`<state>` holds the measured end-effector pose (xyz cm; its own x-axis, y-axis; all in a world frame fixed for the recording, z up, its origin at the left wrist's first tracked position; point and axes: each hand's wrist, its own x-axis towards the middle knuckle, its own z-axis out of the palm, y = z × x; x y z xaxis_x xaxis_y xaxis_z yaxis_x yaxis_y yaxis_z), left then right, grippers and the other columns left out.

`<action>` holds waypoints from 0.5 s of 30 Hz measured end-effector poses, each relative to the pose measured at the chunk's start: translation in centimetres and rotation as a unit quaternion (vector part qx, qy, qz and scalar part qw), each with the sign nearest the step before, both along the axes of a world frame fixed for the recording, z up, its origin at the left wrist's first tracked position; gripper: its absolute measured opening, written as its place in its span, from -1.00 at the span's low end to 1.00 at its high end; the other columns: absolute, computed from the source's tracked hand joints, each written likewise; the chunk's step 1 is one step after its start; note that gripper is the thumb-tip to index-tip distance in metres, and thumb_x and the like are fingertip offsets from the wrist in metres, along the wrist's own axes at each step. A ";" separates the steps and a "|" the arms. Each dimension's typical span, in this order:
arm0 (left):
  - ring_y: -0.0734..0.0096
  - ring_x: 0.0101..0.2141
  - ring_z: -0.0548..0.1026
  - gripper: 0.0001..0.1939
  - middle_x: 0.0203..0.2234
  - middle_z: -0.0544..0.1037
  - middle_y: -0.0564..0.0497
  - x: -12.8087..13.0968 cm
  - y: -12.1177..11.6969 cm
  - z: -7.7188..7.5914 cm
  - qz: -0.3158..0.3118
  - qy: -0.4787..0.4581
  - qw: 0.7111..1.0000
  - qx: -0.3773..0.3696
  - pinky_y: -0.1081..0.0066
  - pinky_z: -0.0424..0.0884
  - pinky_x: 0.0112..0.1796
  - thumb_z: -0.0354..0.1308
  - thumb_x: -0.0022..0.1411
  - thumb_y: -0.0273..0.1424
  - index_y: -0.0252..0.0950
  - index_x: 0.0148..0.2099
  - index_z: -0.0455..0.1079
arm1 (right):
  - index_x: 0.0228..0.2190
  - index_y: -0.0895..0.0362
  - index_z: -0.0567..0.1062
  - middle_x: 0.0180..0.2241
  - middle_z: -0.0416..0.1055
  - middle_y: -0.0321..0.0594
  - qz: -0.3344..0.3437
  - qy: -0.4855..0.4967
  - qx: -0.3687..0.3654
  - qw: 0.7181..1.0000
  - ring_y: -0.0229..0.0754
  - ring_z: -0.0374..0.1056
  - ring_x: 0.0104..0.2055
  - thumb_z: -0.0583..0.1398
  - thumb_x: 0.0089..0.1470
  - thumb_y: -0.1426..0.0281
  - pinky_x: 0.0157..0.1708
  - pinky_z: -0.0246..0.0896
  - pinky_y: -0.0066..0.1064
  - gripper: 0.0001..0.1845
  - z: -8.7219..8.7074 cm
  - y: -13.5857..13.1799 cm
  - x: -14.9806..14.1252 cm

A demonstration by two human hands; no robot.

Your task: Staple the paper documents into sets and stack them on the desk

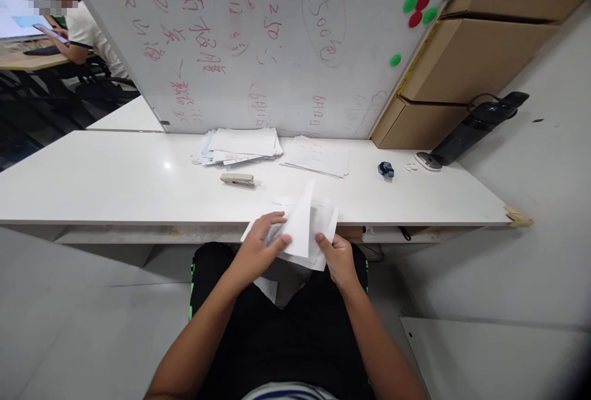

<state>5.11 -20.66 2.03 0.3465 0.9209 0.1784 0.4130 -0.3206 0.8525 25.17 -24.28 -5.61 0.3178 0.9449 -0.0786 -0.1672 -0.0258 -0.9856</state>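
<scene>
In front of my lap, over the desk's near edge, I hold several white paper sheets [298, 234]. My right hand [340, 258] grips their right side, thumb on top and fingers underneath. My left hand [263, 243] is closed on their left side, its thumb against a sheet that stands curled up from the rest. Beyond the hands, a beige stapler [237, 180] lies on the desk. Behind it is a thick, uneven pile of papers [244, 144], and to the right of that a thinner paper stack [318, 157].
A whiteboard [286, 80] with red writing and magnets stands behind the white desk [115, 184]. Cardboard boxes [480, 61], a dark bottle [475, 126], a mouse [428, 161] and a small dark blue item [386, 170] are at right. Another person sits at far left holding a phone.
</scene>
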 end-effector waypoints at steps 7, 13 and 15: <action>0.16 0.14 0.31 -0.48 0.12 0.40 -0.05 0.6 0.2 -1.4 -0.086 0.147 0.981 0.089 0.00 -0.05 0.23 0.04 0.20 -0.45 -0.17 0.22 0.23 | -0.56 0.19 0.53 -0.56 0.43 -0.27 0.000 -0.095 -0.005 0.995 -0.23 0.26 -0.49 0.27 -0.06 0.06 -0.51 0.11 -0.44 -0.58 1.1 0.3 -0.5; 0.08 0.01 0.44 -0.55 -0.05 0.53 -0.17 -2.5 2.2 -1.8 0.226 -0.042 0.973 0.016 0.14 0.33 0.04 -0.09 0.35 -0.17 -0.38 0.06 0.38 | -0.40 0.17 0.60 -0.36 0.54 -0.16 0.011 -0.066 -0.008 0.998 -0.06 0.39 -0.31 0.27 -0.04 0.06 -0.33 0.25 -0.31 -0.59 0.5 -0.1 0.2; 0.07 0.05 0.41 -0.48 -0.02 0.50 -0.19 -2.8 2.1 -1.4 0.223 -0.068 0.972 0.007 0.18 0.35 0.03 -0.11 0.35 -0.12 -0.41 0.10 0.34 | -0.32 0.16 0.61 -0.29 0.56 -0.15 0.039 -0.035 -0.022 0.998 -0.01 0.42 -0.24 0.26 -0.02 0.06 -0.23 0.28 -0.25 -0.58 0.3 0.1 0.4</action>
